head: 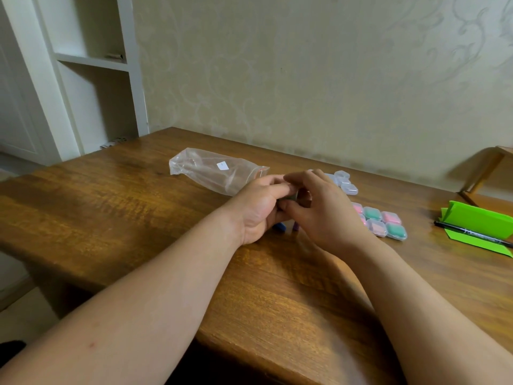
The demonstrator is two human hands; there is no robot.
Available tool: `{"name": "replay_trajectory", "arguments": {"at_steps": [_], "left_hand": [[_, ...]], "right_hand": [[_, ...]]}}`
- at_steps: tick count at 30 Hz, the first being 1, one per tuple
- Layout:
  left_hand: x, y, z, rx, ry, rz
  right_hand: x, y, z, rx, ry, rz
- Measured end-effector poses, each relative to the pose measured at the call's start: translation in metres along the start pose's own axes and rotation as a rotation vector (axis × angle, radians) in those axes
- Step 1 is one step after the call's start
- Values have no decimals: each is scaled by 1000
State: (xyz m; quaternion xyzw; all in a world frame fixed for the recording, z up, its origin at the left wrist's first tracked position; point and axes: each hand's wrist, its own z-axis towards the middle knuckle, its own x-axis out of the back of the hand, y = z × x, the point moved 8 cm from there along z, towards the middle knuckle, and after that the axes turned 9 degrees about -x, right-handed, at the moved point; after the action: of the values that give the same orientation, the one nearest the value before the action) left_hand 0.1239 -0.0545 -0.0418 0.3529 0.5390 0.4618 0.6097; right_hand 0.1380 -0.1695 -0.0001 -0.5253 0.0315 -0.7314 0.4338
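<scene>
My left hand [261, 207] and my right hand [324, 207] meet over the middle of the wooden table [111, 212]. Both curl their fingers round one small dark object [291, 198], which is mostly hidden between them. Below the hands, bits of a blue item [279, 227] and a purple item [296, 226] peek out on the table. A clear plastic bag [213, 170] lies just behind my left hand.
Small clear boxes with pink and green contents [383, 222] sit in rows right of my hands, and empty clear boxes [345, 182] behind them. Green paper [477, 220] with a black marker [472, 234] lies at the far right. A white shelf [91, 62] stands left.
</scene>
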Motion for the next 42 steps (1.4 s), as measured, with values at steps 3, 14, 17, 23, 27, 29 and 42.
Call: {"name": "replay_trajectory", "arguments": {"at_steps": [3, 14, 17, 23, 27, 29, 42], "left_hand": [[4, 6, 1, -132, 64, 305], [-13, 36, -19, -448, 177, 632], [5, 39, -23, -471, 320, 614], [-3, 35, -27, -494, 331, 703], [-9, 32, -26, -496, 273, 742], [-9, 32, -26, -494, 265, 748], [-10, 33, -27, -518, 238, 751]], "right_hand": [[6, 0, 1, -29, -51, 45], [113, 94, -30, -276, 117, 3], [118, 128, -55, -320, 129, 23], [101, 133, -65, -310, -30, -108], [95, 127, -63, -288, -67, -193], [95, 128, -64, -296, -73, -209], [90, 129, -64, -306, -65, -230]]}}
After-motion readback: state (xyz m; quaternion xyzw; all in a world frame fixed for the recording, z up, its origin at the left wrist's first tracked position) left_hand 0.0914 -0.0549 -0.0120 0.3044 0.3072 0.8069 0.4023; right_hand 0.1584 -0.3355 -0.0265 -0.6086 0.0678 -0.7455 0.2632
